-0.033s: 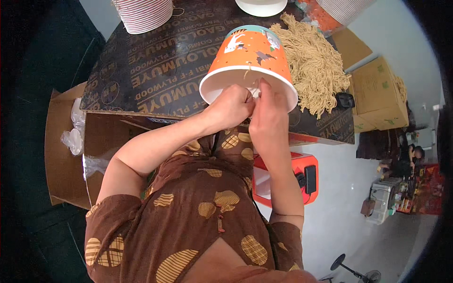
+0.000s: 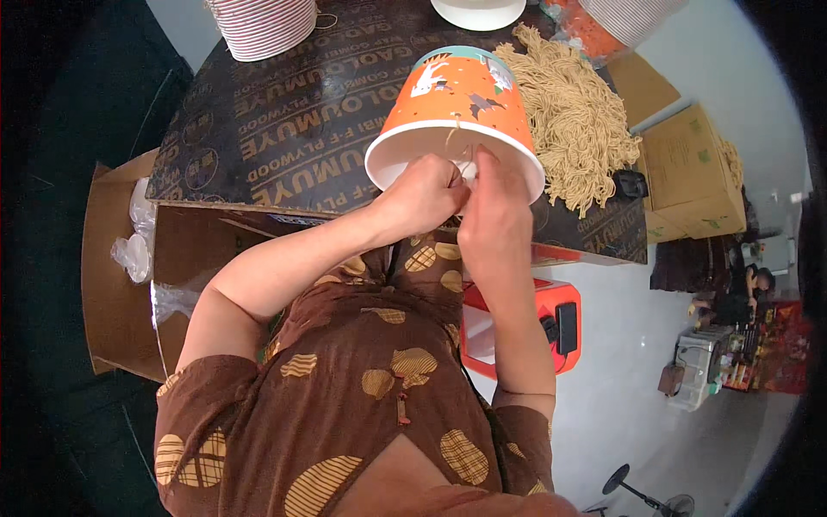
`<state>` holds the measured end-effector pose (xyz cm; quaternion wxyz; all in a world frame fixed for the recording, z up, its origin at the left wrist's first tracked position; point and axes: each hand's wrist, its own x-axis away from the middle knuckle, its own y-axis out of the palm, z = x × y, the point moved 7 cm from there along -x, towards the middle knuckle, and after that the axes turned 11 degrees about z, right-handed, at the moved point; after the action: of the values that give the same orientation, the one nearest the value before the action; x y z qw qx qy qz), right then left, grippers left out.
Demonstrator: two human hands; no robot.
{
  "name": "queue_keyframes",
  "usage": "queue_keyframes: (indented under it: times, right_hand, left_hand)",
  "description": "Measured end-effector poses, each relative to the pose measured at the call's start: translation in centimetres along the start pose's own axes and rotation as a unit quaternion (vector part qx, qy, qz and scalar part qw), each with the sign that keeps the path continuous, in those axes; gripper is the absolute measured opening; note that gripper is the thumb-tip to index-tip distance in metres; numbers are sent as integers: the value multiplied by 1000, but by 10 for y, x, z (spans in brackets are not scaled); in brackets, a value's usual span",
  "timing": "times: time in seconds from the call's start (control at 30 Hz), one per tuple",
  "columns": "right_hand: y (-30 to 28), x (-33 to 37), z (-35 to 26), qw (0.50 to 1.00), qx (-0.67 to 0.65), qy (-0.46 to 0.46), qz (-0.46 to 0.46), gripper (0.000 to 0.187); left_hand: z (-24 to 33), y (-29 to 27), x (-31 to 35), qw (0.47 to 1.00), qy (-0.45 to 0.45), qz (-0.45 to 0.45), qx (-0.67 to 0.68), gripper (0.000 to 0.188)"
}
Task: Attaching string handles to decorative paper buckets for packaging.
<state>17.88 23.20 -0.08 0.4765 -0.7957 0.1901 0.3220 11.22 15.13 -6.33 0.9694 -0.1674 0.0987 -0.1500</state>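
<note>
An orange paper bucket point(image 2: 478, 99) with printed animal and bat shapes lies tilted on the table, its white-rimmed mouth facing me. A short piece of tan cord point(image 2: 454, 131) pokes out through its wall near the rim. Just inside the mouth, my left hand point(image 2: 426, 191) is closed in a pinch on the cord. My right hand point(image 2: 495, 202) meets it there, thumb and fingers pressed together on the same cord. The fingertips and the cord's inner end are partly hidden. A heap of tan cords point(image 2: 573, 121) lies right of the bucket.
The dark printed plywood table point(image 2: 284, 129) holds a striped stack of buckets point(image 2: 263, 26), a white bucket point(image 2: 479, 12) and a small black object point(image 2: 630, 183). Cardboard boxes point(image 2: 693, 172) stand at right; an open carton point(image 2: 121, 302) is at left. A red stool-like object point(image 2: 543, 323) sits below.
My right hand has shifted very slightly to the right. My left hand and the bucket are almost where they were.
</note>
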Motion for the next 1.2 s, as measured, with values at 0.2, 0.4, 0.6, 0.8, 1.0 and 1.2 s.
queue_keyframes:
  times: [0.2, 0.4, 0.6, 0.8, 1.0, 1.2]
  right_hand:
    - [-27, 22, 1, 998, -5, 63, 31, 14]
    - [-6, 58, 16, 996, 53, 72, -13, 12]
    - [11, 67, 18, 993, 82, 79, -25, 15]
    - [16, 66, 13, 998, 55, 36, -3, 11]
    - [19, 70, 13, 999, 23, 24, -28, 14]
    - [17, 73, 15, 999, -1, 32, -1, 12]
  left_hand:
    - [-9, 3, 1, 998, -54, -17, -2, 22]
    - [-3, 2, 1, 998, -52, -23, -26, 23]
    - [-2, 2, 1, 998, -46, -25, -26, 22]
    - [-7, 4, 2, 998, -55, -26, -21, 24]
    - [-6, 3, -1, 997, -43, -31, -49, 25]
    - [-1, 3, 1, 996, -30, -64, -60, 21]
